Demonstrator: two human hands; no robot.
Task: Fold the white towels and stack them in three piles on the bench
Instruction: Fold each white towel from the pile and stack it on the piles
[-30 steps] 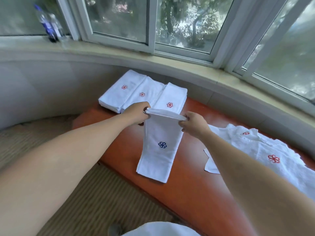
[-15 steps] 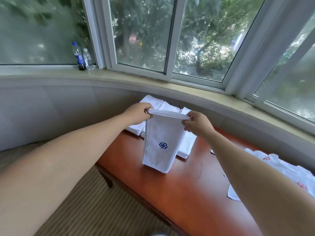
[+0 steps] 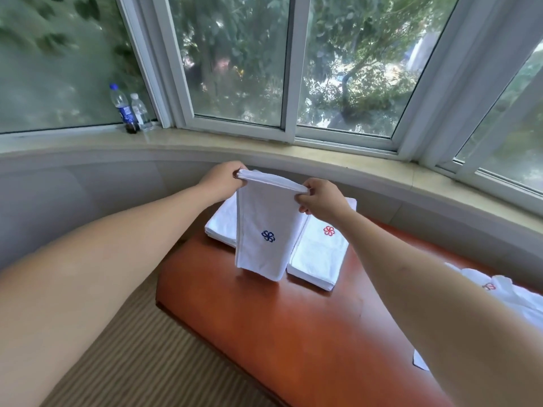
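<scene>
White cotton, folded into a long narrow strip, hangs in the air over the bench: the held towel is pinched along its top edge at both corners, its layers bunched into a thin rolled lip between the two grips, and it drops straight down with a small dark blue pinwheel flower stitched a little below its middle. The left hand curls its fingers and thumb over the corner at about 10 o'clock of the towel, and the right hand pinches the opposite corner at about 2 o'clock, knuckles toward the camera. The towel's bottom edge ends just above the folded stacks lying on the far end of the red-brown bench; the hanging cloth hides the middle of those piles, so one shows at 9 o'clock of it and another at 3 o'clock, the latter bearing a red flower mark. At the picture's 4 o'clock, partly behind the right forearm, lies a loose heap of unfolded towels with another red mark. On the stone windowsill at 11 o'clock stand two plastic bottles side by side, one with a blue label, one clear.
</scene>
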